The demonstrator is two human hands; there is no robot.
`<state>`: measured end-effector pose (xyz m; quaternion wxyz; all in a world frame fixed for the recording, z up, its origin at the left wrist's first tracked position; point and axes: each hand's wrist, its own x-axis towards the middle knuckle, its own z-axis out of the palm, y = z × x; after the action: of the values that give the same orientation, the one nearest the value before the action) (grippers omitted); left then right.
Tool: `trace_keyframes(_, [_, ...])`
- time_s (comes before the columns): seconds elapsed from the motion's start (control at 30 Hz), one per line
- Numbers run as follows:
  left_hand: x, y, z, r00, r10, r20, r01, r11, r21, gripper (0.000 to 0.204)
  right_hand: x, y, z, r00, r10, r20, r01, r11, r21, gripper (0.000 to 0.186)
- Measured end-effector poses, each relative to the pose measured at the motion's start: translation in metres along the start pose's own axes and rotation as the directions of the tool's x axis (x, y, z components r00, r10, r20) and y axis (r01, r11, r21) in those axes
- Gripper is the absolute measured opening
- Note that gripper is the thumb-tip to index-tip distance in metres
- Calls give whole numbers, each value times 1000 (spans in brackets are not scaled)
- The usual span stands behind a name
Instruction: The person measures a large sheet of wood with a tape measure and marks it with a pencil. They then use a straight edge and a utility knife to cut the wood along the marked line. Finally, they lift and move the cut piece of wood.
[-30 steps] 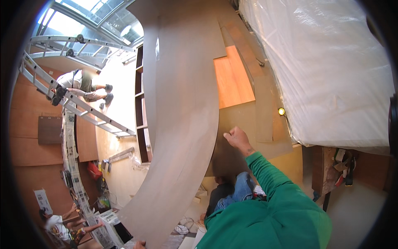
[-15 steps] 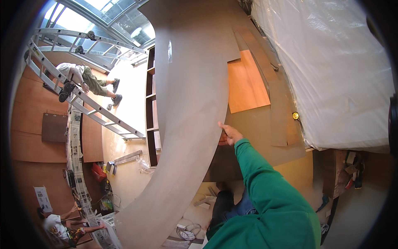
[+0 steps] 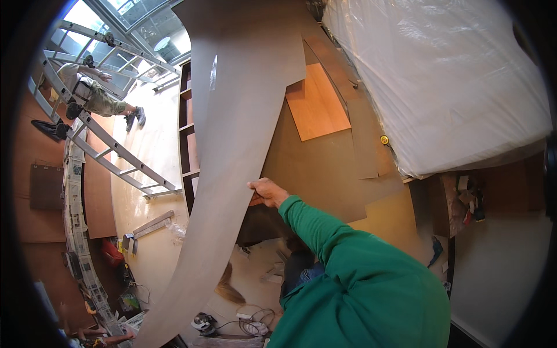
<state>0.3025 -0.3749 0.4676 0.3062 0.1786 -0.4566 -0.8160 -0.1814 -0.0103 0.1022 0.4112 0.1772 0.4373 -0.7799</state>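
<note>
My right hand point(image 3: 268, 192), at the end of a green sleeve, pinches the right edge of a long, thin grey-brown sheet point(image 3: 229, 127). The thumb lies on its upper face, and the fingers curl beneath. The sheet is bendy and runs from the far top down to the lower left. A shiny clear strip point(image 3: 213, 72) sticks to its face near the far end. My left hand does not show. Beyond my hand, an orange wood-grain panel point(image 3: 318, 104) rests on a wide brown sheet point(image 3: 307, 153).
A plastic-wrapped slab point(image 3: 435, 87) fills the far right, with a yellow tape measure point(image 3: 384, 140) by its edge. At left, a person point(image 3: 93, 93) is by an aluminium ladder point(image 3: 110, 148). Near the floor are a power tool point(image 3: 204, 323), cables point(image 3: 255, 325) and wood offcuts point(image 3: 154, 223).
My view has shifted. My right hand and the sheet's edge appear further left, and the sheet looks narrower and more tilted. A power tool and a brown shoe have come into sight below it.
</note>
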Motion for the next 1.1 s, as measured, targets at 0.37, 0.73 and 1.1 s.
trace_keyframes(0.37, [-2, -292, 49, 661, 192, -725, 116, 929, 352, 99, -9, 97, 88, 999, 26, -35, -28, 998, -52, 31])
trace_keyframes(0.73, [3, -372, 93, 557, 280, -782, 296, 813, 501, 83, -70, 198, 94, 992, 125, 19, -122, 988, -94, 36])
trace_keyframes(1.1, [-74, -261, -52, 553, 572, -606, 555, 289, 780, 54, -159, -62, -91, 983, 163, 82, -48, 664, -747, 52])
